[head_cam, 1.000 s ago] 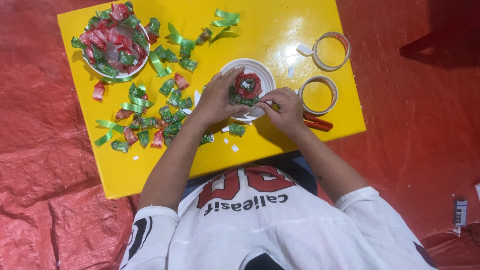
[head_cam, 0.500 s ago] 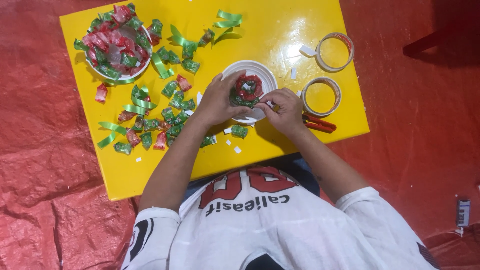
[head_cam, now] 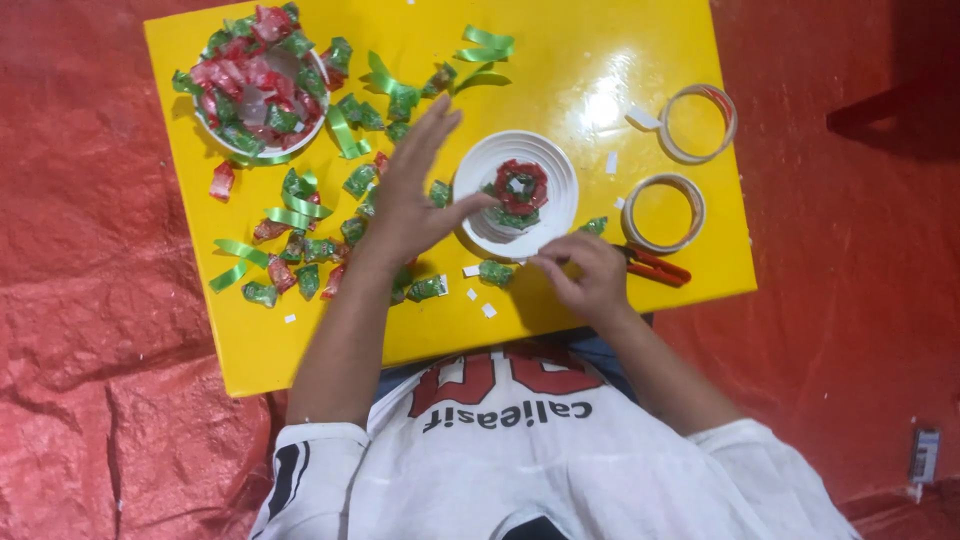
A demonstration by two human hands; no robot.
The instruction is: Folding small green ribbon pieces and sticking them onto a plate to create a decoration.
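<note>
Seen from overhead: a yellow table (head_cam: 600, 60) on red sheeting (head_cam: 80, 300), strewn with foil scraps. At about 10 o'clock on it, a white bowl (head_cam: 262, 140) heaped with red and green folded wrappers. Near the centre, a white paper plate (head_cam: 556, 170) bearing a small ring of folded red wrappers (head_cam: 521, 184) with green pieces at its lower edge, white showing through the hole. At 3 o'clock from the plate, 2 tape rolls (head_cam: 700, 124), one above the other; red-handled scissors (head_cam: 655, 267) just below the lower roll. Left hand (head_cam: 410, 195) at 9 o'clock of the plate, fingers spread apart, thumb tip touching the plate's rim, clamped on nothing. Right hand (head_cam: 585, 275) at 5 o'clock of the plate, fingertips pinched together; whatever sits between them too small to tell. Green folded wrapper (head_cam: 495, 272) just left of those fingertips.
</note>
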